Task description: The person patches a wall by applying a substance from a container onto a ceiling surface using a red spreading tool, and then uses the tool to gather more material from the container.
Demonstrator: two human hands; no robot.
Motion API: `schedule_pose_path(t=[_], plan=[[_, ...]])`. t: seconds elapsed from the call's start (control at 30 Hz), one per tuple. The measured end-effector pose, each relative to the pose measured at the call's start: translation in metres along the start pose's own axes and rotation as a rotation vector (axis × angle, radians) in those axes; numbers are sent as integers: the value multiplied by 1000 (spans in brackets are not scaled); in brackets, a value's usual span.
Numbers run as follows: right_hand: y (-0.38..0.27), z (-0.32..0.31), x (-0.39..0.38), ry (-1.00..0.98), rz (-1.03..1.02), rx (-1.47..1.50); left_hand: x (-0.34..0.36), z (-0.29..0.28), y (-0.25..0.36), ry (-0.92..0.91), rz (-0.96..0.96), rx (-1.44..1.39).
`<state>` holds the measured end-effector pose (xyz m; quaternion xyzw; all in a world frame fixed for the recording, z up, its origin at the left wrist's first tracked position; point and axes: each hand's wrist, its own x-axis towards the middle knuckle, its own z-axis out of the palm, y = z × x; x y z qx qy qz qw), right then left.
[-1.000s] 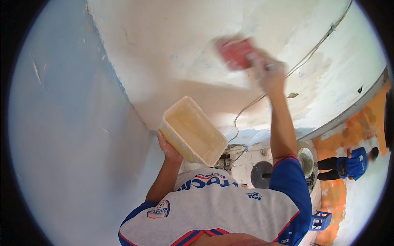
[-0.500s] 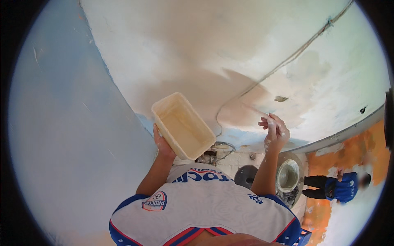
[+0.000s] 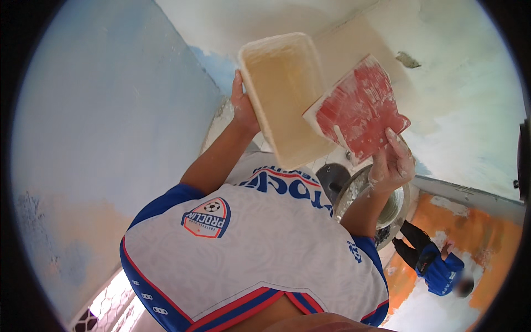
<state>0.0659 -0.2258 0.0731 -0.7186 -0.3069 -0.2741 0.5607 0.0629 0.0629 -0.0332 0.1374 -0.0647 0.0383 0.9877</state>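
Note:
My left hand (image 3: 241, 110) grips the left rim of a cream rectangular plastic tray (image 3: 285, 94), held up and tilted in front of me. My right hand (image 3: 391, 160) holds a red flat plastering scraper (image 3: 359, 108) smeared with white filler. The scraper's edge rests against the right side of the tray. My white, blue and red shirt fills the lower middle of the view.
A pale blue wall (image 3: 110, 127) stands at left, and a patchy white plastered wall (image 3: 470, 94) at right. Below are a metal basin (image 3: 387, 207), an orange floor (image 3: 487, 243) and another person in blue (image 3: 437, 268).
My right hand came down off the wall and now holds the red scraper against the tray. The tray has moved up and closer to the scraper.

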Motion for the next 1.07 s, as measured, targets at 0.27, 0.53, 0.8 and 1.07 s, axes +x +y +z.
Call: schedule_pose_path(t=[0.27, 0.53, 0.8, 1.07], plan=[[-27, -16, 16, -377, -252, -299, -18, 13, -33, 167, 20, 136], [-54, -13, 21, -400, -385, -441, -27, 15, -28, 4, 121, 168], [-55, -3, 19, -410, -418, -513, -35, 24, -17, 119, 177, 279], [-41, -6, 7, -467, -368, -473, -27, 28, -25, 295, 135, 146]])
